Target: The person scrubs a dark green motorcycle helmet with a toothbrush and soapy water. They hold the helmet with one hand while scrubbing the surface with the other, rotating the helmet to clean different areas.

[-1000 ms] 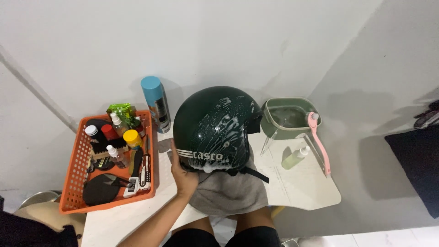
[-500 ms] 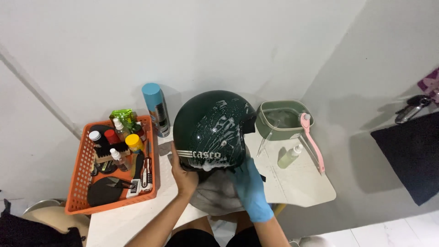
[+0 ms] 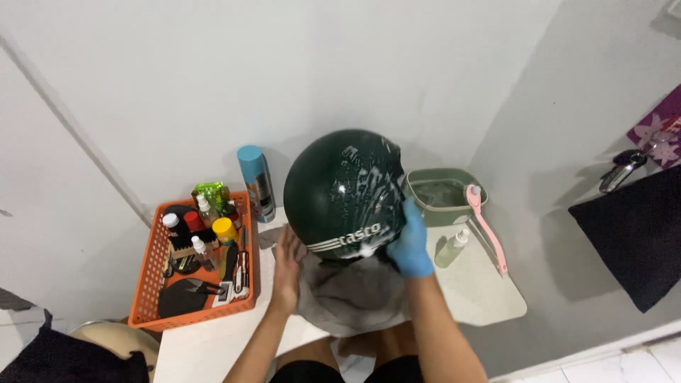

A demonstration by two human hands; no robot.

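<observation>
- Steadying the helmet (image 3: 344, 191), the bare left hand (image 3: 286, 264) lies spread flat against its lower left side; nothing is pinched.
- Right hand (image 3: 410, 241), in a blue glove, presses open-palmed on the right flank, fingers wrapping the curve.
- Helmet sits mid-table on a grey cloth (image 3: 347, 294), streaked with white foam.
- Likely handling: rigid shell, fairly light, slick where soapy; the lower rim looks the surest hold.
- Room: orange basket (image 3: 145, 284) and spray can (image 3: 256, 183) close on the left, green tub (image 3: 441, 195) and pink brush (image 3: 486, 227) close on the right, wall just behind; freest space is toward the person.
</observation>
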